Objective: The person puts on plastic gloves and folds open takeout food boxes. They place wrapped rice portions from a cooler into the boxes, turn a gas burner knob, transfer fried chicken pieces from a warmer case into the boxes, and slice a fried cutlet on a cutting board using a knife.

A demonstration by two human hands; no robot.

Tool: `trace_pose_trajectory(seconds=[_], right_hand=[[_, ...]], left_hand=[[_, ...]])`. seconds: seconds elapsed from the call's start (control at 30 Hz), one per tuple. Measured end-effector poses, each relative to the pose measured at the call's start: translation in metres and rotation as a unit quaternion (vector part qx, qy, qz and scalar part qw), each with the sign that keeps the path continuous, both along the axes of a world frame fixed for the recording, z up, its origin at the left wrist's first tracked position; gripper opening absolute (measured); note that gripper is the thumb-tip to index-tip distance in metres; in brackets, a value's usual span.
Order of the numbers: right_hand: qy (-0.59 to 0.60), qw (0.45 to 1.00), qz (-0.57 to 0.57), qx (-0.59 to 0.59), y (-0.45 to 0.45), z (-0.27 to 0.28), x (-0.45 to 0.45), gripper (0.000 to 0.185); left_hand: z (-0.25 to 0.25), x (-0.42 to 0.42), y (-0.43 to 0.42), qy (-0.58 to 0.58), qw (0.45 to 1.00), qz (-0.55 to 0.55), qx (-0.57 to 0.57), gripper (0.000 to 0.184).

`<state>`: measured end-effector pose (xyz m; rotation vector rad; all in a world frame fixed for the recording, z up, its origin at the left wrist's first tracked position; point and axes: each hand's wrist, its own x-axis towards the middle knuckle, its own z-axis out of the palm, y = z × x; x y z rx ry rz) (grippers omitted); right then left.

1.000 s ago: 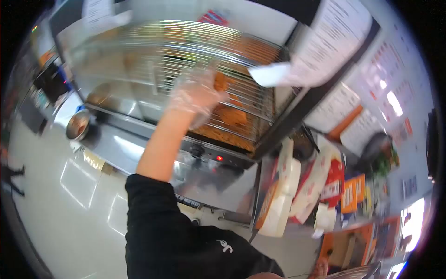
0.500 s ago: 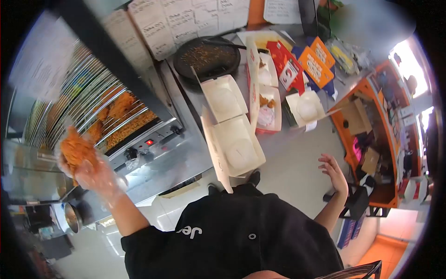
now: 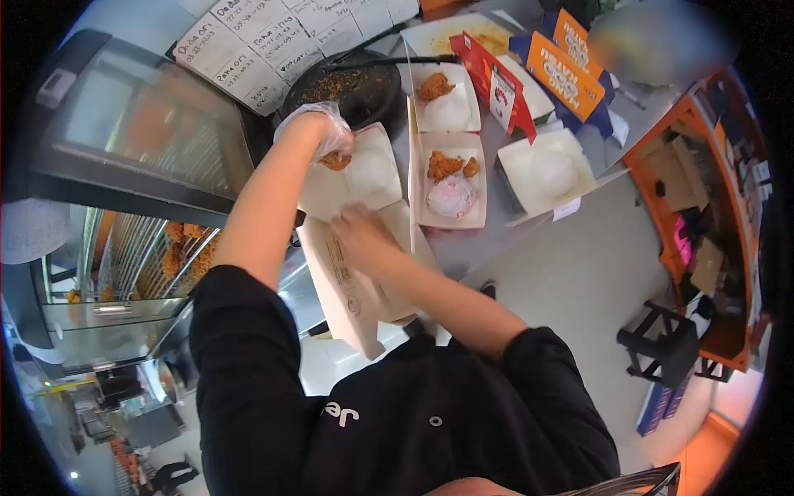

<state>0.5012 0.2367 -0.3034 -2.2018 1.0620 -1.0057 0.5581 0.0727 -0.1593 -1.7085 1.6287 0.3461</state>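
My left hand [image 3: 318,131], in a clear plastic glove, is closed on a piece of fried chicken [image 3: 335,160] over an open white box [image 3: 377,196]. A round white portion [image 3: 371,172] lies in that box, beside the chicken. My bare right hand [image 3: 361,236] is at the near edge of the same box, over another open box [image 3: 331,285]; its fingers are blurred. To the right, one box [image 3: 424,214] holds fried pieces [image 3: 445,167] and a wrapped round portion [image 3: 452,197]. Beyond it, another box [image 3: 471,120] holds chicken [image 3: 434,86] and a white round portion.
A black round pan [image 3: 347,91] with crumbs sits behind the boxes. The glass warming cabinet [image 3: 141,186] with fried chicken is on the left. Red [image 3: 502,93] and orange [image 3: 571,66] cartons stand at the back right, near another open box [image 3: 546,175]. A black stool [image 3: 662,339] stands on the floor.
My left hand has moved right with the chicken, from the cabinet to the box. My right hand has come in from the right to the boxes. The view has shifted.
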Motion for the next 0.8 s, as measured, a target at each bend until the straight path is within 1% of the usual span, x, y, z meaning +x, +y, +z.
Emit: trace_pose_trajectory(seconds=[0.03,0.07,0.1,0.13,0.17,0.23,0.27,0.3,0.33,0.37,0.43,0.47,0.5,0.53,0.63,0.67,0.7,0.73,0.77,0.8], right_hand=[[0.012,0.999,-0.025,0.017,-0.012,0.008,0.004,0.011],[-0.002,0.999,-0.029,0.024,-0.021,0.011,0.008,0.011],[-0.171,0.968,-0.089,0.164,-0.028,0.015,0.012,0.012],[-0.329,0.885,-0.142,0.296,-0.029,0.017,0.015,0.013],[-0.337,0.882,-0.143,0.298,-0.026,0.019,0.018,0.013],[-0.222,0.949,-0.156,0.159,-0.017,0.027,0.018,0.017],[-0.019,0.982,-0.026,0.185,-0.013,0.047,0.004,0.024],[-0.016,0.984,-0.023,0.178,-0.018,0.057,-0.008,0.024],[0.180,0.967,0.066,0.166,-0.028,0.065,-0.018,0.030],[0.369,0.905,0.154,0.147,-0.038,0.070,-0.019,0.038],[0.509,0.837,0.140,0.143,-0.070,0.075,0.003,0.041],[0.509,0.850,0.089,0.102,-0.079,0.062,0.011,0.039],[0.505,0.860,0.039,0.061,-0.086,0.044,0.020,0.037],[0.508,0.858,0.048,0.056,-0.092,0.029,0.031,0.037],[0.525,0.838,0.133,0.061,-0.118,-0.010,0.054,0.039],[0.529,0.831,0.161,0.067,-0.121,-0.017,0.058,0.040],[0.531,0.822,0.189,0.076,-0.121,-0.026,0.060,0.041],[0.533,0.820,0.194,0.080,-0.115,-0.011,0.053,0.041],[0.552,0.805,0.176,0.128,-0.104,0.026,0.041,0.041],[0.571,0.787,0.156,0.174,-0.094,0.047,0.035,0.042]], left_hand=[[0.001,-0.005,0.007,-0.015,1.000,-0.004,0.009,0.038],[0.009,-0.011,0.018,0.011,0.998,0.042,-0.052,0.041],[0.013,-0.015,0.024,0.039,0.989,0.086,-0.115,0.045],[0.003,-0.014,0.020,0.055,0.984,0.096,-0.140,0.045],[-0.013,-0.008,0.011,0.062,0.984,0.095,-0.136,0.046],[-0.046,0.008,-0.009,0.085,0.985,0.094,-0.117,0.046],[-0.059,0.017,-0.018,0.097,0.985,0.094,-0.103,0.047],[-0.073,0.026,-0.027,0.111,0.985,0.097,-0.086,0.047],[-0.083,0.037,-0.036,0.127,0.984,0.101,-0.071,0.047],[-0.093,0.047,-0.043,0.142,0.983,0.107,-0.056,0.048],[-0.101,0.062,-0.046,0.156,0.980,0.114,-0.039,0.048],[-0.085,0.060,-0.034,0.160,0.978,0.126,-0.043,0.048],[-0.054,0.049,-0.017,0.139,0.984,0.095,-0.052,0.049],[-0.035,0.042,-0.003,0.117,0.989,0.062,-0.058,0.049],[-0.025,0.042,0.013,0.138,0.983,0.080,-0.088,0.048],[-0.014,0.033,0.029,0.129,0.974,0.108,-0.154,0.050],[-0.023,0.036,0.024,0.131,0.974,0.110,-0.150,0.050],[-0.042,0.043,0.015,0.155,0.980,0.077,-0.098,0.049],[-0.061,0.049,0.009,0.179,0.982,0.045,-0.046,0.048],[-0.082,0.056,0.005,0.181,0.981,0.050,-0.045,0.048]])
